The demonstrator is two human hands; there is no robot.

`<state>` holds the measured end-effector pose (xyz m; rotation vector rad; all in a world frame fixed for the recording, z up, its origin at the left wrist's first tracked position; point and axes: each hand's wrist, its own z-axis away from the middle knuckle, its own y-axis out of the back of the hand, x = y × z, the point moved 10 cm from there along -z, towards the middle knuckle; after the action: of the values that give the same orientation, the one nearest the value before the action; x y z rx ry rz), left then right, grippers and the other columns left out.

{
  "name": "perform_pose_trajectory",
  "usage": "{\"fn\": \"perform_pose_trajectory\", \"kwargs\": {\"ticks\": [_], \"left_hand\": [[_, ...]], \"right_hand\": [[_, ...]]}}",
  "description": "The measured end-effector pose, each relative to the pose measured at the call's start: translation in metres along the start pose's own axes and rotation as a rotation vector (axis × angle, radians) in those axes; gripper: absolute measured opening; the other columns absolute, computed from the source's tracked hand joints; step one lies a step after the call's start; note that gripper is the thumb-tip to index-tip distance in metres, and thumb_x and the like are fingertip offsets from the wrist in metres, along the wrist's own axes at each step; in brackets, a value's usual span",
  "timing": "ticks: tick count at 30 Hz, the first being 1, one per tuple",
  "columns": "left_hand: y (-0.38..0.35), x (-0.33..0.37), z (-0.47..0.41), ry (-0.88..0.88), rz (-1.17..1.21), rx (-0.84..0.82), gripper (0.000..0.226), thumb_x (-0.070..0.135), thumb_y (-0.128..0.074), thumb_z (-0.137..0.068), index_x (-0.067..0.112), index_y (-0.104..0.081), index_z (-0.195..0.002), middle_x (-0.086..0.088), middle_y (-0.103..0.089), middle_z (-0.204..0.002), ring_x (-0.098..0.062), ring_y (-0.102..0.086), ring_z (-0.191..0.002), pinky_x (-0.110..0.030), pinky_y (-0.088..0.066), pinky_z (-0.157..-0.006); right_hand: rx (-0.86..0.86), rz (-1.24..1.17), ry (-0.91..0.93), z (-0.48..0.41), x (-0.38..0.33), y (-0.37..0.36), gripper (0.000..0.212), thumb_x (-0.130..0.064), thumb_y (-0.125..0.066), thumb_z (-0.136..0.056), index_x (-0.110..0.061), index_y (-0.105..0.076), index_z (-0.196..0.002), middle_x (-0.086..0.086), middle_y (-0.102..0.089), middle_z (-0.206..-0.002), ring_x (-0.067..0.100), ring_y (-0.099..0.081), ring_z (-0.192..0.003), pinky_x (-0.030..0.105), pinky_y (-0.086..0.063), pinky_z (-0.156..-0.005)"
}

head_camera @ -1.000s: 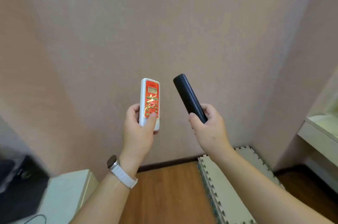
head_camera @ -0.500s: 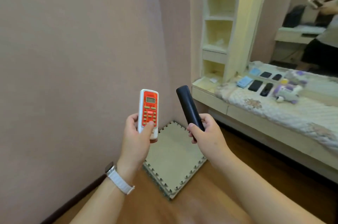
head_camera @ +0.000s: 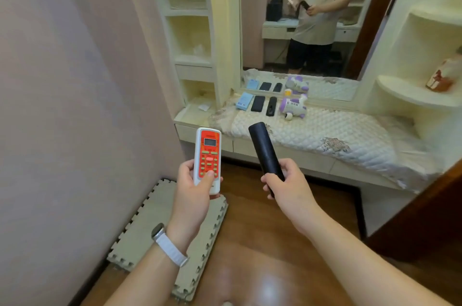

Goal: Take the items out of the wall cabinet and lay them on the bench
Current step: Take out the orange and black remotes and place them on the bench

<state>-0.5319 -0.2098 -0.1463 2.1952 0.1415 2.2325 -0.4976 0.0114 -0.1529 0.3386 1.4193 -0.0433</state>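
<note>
Plainly, the left thumb presses flat on the lower buttons of the orange-and-white remote while the other fingers curl behind its casing. The left hand thus has it clamped by the bottom third, upright, with its face toward the camera. The fingers of the right hand wrap the lower end of the black remote, thumb on its right flank, and the long body leans up and to the left. Both things are in the air above the wooden floor, short of the front edge of the bench, touching nothing but the hands. They look like light, stiff plastic shells. The black one appears smooth and rounded and could slide in a loose grip. With so much length above the fist it may swing, so a hold nearer mid-length would suit the laying down. The orange one has flat sides that should give the fingers a sure seat. Neither seems fragile, though a drop onto the floor might pop a battery cover. Along the back edge of the bench, toward its left end, a blue box, two dark handsets and a purple-and-white toy lie in a row on the quilted cover. A spot on the quilt beside that row would likely suit.
</note>
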Motion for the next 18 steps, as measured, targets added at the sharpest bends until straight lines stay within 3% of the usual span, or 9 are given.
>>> {"fn": "perform_pose_trajectory", "kwargs": {"ticks": [4,10,13,18], "left_hand": [[-0.013,-0.008,-0.052,0.005,0.034,-0.079,0.027,0.021,-0.057,-0.096,0.025,-0.046,-0.12,0.002,-0.064,-0.109,-0.01,-0.07,-0.089,-0.021,-0.056,-0.061],[-0.044,-0.033,-0.121,0.043,0.044,-0.228,0.027,0.018,-0.058,-0.095,0.024,-0.045,-0.118,-0.001,-0.063,-0.109,-0.01,-0.07,-0.087,-0.026,-0.058,-0.063],[-0.07,-0.041,-0.14,0.065,0.039,-0.299,0.029,0.02,-0.059,-0.095,0.025,-0.044,-0.12,0.0,-0.062,-0.112,-0.013,-0.07,-0.091,-0.022,-0.056,-0.061],[-0.121,-0.052,-0.164,0.095,0.031,-0.407,0.031,0.021,-0.06,-0.094,0.027,-0.044,-0.119,0.0,-0.062,-0.114,-0.016,-0.07,-0.093,-0.026,-0.057,-0.063]], "right_hand": [[0.088,0.064,-0.028,-0.038,-0.005,-0.001,0.024,-0.017,-0.058,-0.089,-0.028,-0.053,-0.11,0.008,-0.067,-0.091,0.019,-0.064,-0.075,0.042,-0.057,-0.072],[0.234,0.141,-0.037,-0.078,-0.005,0.0,0.018,-0.022,-0.065,-0.086,-0.03,-0.055,-0.099,0.01,-0.066,-0.085,0.019,-0.059,-0.065,0.039,-0.054,-0.062],[0.295,0.164,-0.078,-0.086,0.002,0.013,0.017,-0.023,-0.066,-0.086,-0.03,-0.055,-0.097,0.006,-0.065,-0.083,0.018,-0.059,-0.066,0.041,-0.054,-0.065],[0.378,0.167,-0.132,-0.105,0.018,0.043,0.017,-0.023,-0.067,-0.085,-0.03,-0.055,-0.096,0.006,-0.067,-0.085,0.031,-0.065,-0.076,0.047,-0.055,-0.066]]}}
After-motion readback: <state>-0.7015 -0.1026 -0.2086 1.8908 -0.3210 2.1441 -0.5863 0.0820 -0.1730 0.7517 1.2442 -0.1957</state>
